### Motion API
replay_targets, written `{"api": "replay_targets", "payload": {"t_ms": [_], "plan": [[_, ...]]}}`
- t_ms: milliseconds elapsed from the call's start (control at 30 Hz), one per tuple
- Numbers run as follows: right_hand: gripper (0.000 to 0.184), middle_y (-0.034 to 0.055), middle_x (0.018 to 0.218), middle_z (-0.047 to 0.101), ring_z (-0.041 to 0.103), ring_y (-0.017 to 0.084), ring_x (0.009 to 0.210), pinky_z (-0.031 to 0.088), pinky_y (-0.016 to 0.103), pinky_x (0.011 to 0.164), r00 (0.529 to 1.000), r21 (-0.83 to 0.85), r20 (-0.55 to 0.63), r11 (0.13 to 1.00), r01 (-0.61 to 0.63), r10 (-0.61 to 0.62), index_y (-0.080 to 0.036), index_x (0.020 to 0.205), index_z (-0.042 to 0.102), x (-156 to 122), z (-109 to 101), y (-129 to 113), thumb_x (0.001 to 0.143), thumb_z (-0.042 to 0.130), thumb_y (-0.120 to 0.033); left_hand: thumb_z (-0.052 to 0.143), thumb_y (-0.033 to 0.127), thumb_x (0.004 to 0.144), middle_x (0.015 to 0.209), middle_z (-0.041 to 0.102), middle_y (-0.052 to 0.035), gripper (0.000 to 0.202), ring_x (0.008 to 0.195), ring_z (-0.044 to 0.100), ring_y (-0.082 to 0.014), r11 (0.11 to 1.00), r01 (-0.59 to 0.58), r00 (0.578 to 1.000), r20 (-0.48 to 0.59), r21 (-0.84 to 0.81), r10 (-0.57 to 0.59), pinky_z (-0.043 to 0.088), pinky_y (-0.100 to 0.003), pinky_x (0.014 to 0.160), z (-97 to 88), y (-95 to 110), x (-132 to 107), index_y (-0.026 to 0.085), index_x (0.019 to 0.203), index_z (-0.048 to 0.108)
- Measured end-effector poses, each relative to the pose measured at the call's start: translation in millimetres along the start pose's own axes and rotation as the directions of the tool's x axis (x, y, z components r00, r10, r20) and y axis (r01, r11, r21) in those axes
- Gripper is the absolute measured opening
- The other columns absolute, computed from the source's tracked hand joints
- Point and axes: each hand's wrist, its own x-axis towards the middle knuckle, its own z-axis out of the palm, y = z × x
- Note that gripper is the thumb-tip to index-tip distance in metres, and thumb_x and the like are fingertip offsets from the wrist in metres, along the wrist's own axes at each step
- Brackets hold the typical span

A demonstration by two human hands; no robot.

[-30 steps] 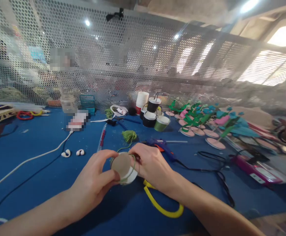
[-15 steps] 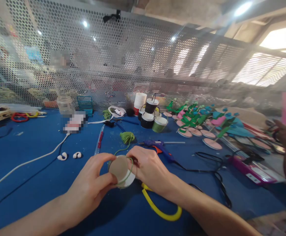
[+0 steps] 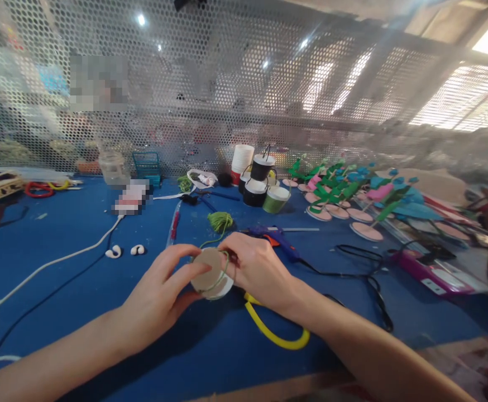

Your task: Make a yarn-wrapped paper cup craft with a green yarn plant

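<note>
- Left hand (image 3: 160, 298) grips the small round cup (image 3: 210, 273) from the left, thumb and fingertips pinching its rim just above the blue table (image 3: 60, 234).
- Right hand (image 3: 261, 271) closes in on the cup's right side, fingers curled, pinching the green string (image 3: 223, 262) looped round it.
- String trails back to a green bundle (image 3: 220, 220); glue gun (image 3: 275, 240) lies near, yellow loop (image 3: 273, 335) beneath the wrist.

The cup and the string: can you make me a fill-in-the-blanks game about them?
1. Both hands hold a small ____ cup.
2. The string round the cup is ____.
3. The table is ____.
4. The loop under the right hand is ____.

Missing words: white; green; blue; yellow
</note>
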Motion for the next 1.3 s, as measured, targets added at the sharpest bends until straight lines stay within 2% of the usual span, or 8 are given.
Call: {"api": "replay_targets", "payload": {"t_ms": [267,433,567,733,933,1033,1100,1300], "plan": [[0.014,0.003,0.059,0.054,0.048,0.012,0.053,0.037,0.022,0.051,0.996,-0.159,-0.068,0.986,0.047,-0.058,-0.013,0.066,0.057,0,-3,0,0.071,0.044,-0.008,0.055,0.024,0.075,0.11,0.045,-0.0108,0.031,0.103,0.045,-0.0205,0.998,-0.022,0.997,-0.071,-0.052,0.018,0.041,-0.035,0.085,-5.3,-3,3,0.018,0.104,0.047],[0.017,0.0048,0.062,0.056,0.051,0.014,0.06,0.04,0.024,0.055,0.97,-0.243,-0.192,0.965,0.101,-0.15,-0.014,0.065,0.056,0,-9,-2,0.071,0.042,-0.006,0.05,0.016,0.076,0.077,0.054,-0.0014,0.003,0.073,0.053,-0.0116,0.933,0.125,0.959,-0.201,-0.337,-0.201,0.044,-0.024,0.065,-13.2,-4,5,0.018,0.078,0.051],[0.02,0.004,0.064,0.056,0.053,0.014,0.066,0.043,0.024,0.06,0.959,-0.18,-0.226,0.975,0.131,-0.17,-0.017,0.066,0.054,0,-12,-4,0.071,0.04,-0.004,0.04,0.023,0.081,0.062,0.05,0.0023,0.013,0.059,0.048,-0.0092,0.797,0.322,0.904,-0.083,-0.51,-0.419,0.041,-0.021,0.055,-13.0,-1,6,0.018,0.07,0.044],[0.019,0.0046,0.065,0.056,0.053,0.013,0.064,0.043,0.024,0.06,0.973,-0.101,-0.199,0.99,0.097,-0.116,-0.017,0.068,0.054,1,-12,-5,0.074,0.039,-0.006,0.029,0.028,0.085,0.055,0.042,0.0037,0.027,0.052,0.041,-0.0085,0.796,0.425,0.889,0.032,-0.432,-0.457,0.037,-0.021,0.051,-12.3,1,6,0.019,0.062,0.038],[0.013,0.003,0.064,0.057,0.05,0.011,0.055,0.04,0.021,0.054,0.991,-0.035,-0.132,0.999,-0.032,0.027,-0.015,0.07,0.057,3,-8,1,0.07,0.046,-0.009,0.034,0.021,0.084,0.054,0.043,0.0039,0.025,0.051,0.042,-0.0076,0.879,0.318,0.94,-0.005,-0.355,-0.342,0.037,-0.02,0.049,-12.8,-5,6,0.017,0.06,0.04],[0.011,0.0016,0.062,0.058,0.049,0.01,0.053,0.038,0.021,0.053,0.992,-0.036,-0.086,0.995,-0.098,0.095,-0.014,0.07,0.059,4,-7,4,0.068,0.049,-0.009,0.045,0.016,0.079,0.074,0.05,-0.0003,0.005,0.07,0.05,-0.0099,0.933,0.134,0.977,-0.113,-0.335,-0.181,0.043,-0.023,0.063,-10.5,-7,5,0.017,0.075,0.044],[0.011,0.0011,0.061,0.057,0.049,0.01,0.053,0.037,0.021,0.053,0.991,-0.047,-0.063,0.992,-0.121,0.118,-0.014,0.069,0.059,4,-6,4,0.068,0.05,-0.009,0.053,0.017,0.075,0.094,0.049,-0.0055,0.013,0.087,0.049,-0.0141,0.965,0.071,0.984,-0.143,-0.251,-0.109,0.043,-0.03,0.077,-7.9,-8,5,0.018,0.085,0.045],[0.012,0.0027,0.062,0.056,0.049,0.011,0.053,0.036,0.022,0.052,0.994,-0.119,-0.033,0.987,-0.112,0.108,-0.014,0.069,0.059,1,-3,1,0.07,0.047,-0.012,0.055,0.02,0.074,0.125,0.03,-0.0095,0.017,0.113,0.034,-0.0245,0.998,0.019,0.999,-0.044,-0.063,-0.021,0.035,-0.043,0.089,1.1,-10,5,0.021,0.09,0.051]]}}
